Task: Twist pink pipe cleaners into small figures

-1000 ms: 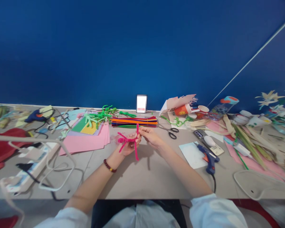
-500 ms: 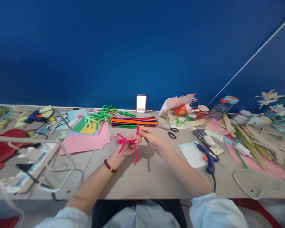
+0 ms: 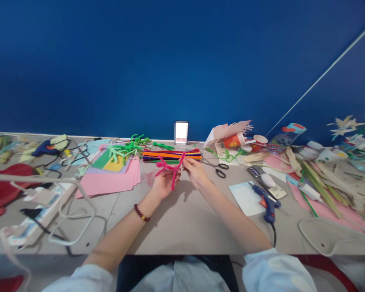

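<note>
A: Finger state?
B: Fingers (image 3: 185,162) closed. My left hand (image 3: 163,184) and right hand (image 3: 196,172) both pinch the pink pipe-cleaner figure (image 3: 170,167).
A: Location?
B: Held up between my hands, above the tabletop (image 3: 185,227), just in front of the pipe-cleaner bundle (image 3: 172,155).

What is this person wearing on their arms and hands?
The left hand and right hand are bare, with no gloves. A bracelet of dark red beads with a yellow one circles the left wrist. The forearms are bare down from a pale blue-white left sleeve and right sleeve.
</note>
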